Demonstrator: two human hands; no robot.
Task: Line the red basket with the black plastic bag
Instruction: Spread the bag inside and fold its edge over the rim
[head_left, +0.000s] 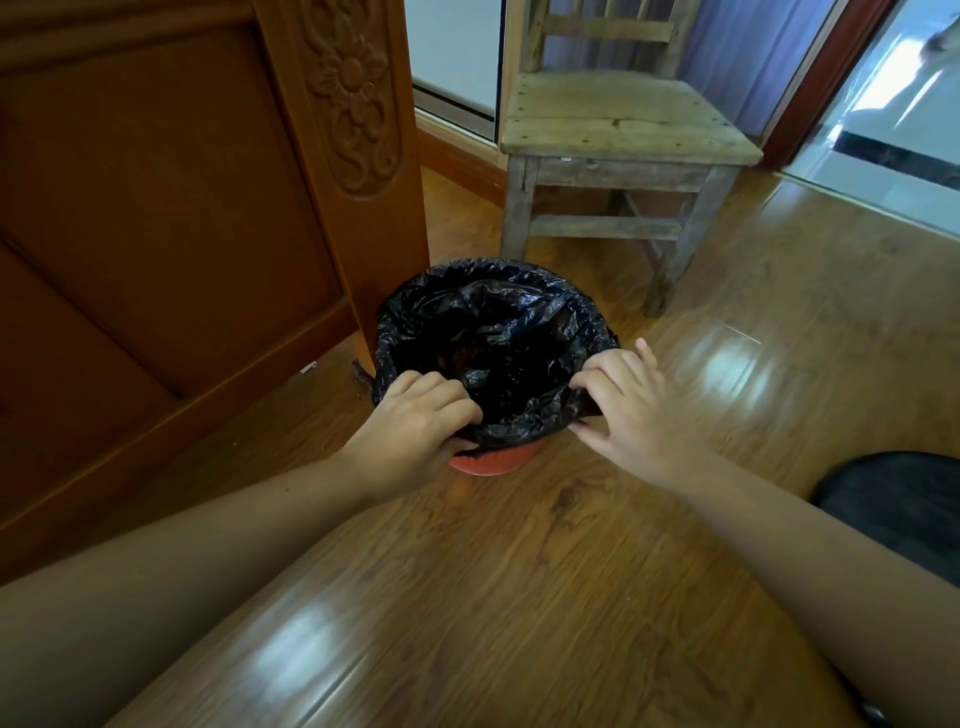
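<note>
A black plastic bag sits open inside the red basket on the wooden floor, its mouth folded over most of the rim. Only a strip of red shows at the near side, below the bag's edge. My left hand grips the bag's near-left edge, fingers curled into the plastic. At the near-right edge, my right hand pinches the plastic between thumb and fingers. The bag's inside is dark and crumpled.
A carved wooden furniture panel stands right against the basket's left side. A small worn wooden chair stands just behind the basket. A dark object lies at the right edge. Glossy wooden floor spreads in front.
</note>
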